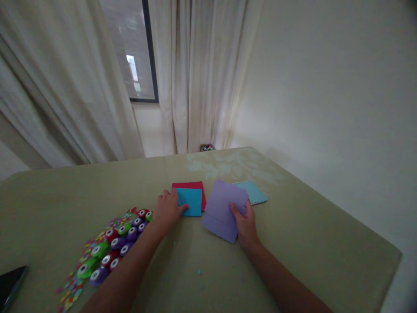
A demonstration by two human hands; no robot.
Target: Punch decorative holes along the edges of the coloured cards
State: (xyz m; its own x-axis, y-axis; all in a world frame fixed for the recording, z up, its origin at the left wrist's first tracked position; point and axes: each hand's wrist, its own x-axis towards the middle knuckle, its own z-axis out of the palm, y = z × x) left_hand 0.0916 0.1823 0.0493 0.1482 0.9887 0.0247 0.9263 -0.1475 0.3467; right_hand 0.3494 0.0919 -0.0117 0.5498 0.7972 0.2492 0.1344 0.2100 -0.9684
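Observation:
My right hand (246,221) is closed on two purple square sheets (224,202), one overlapping the other, with the thumb on top of them. A blue square sheet (192,202) is pinched at its left edge by my left hand (167,208), thumb at the lower corner. Behind the blue sheet a red sheet (204,195) shows along the top and right side. Partly covered by the purple sheets, a light blue piece with a stitched-looking edge (254,192) lies on the table to the right.
Several red, green and purple pieces with white eye-like rings (119,243) lie left of my left forearm, beside scattered colourful bits (73,289). A dark flat device (11,284) is at the table's left. Beyond the table (309,243) are curtains (211,78) and a wall.

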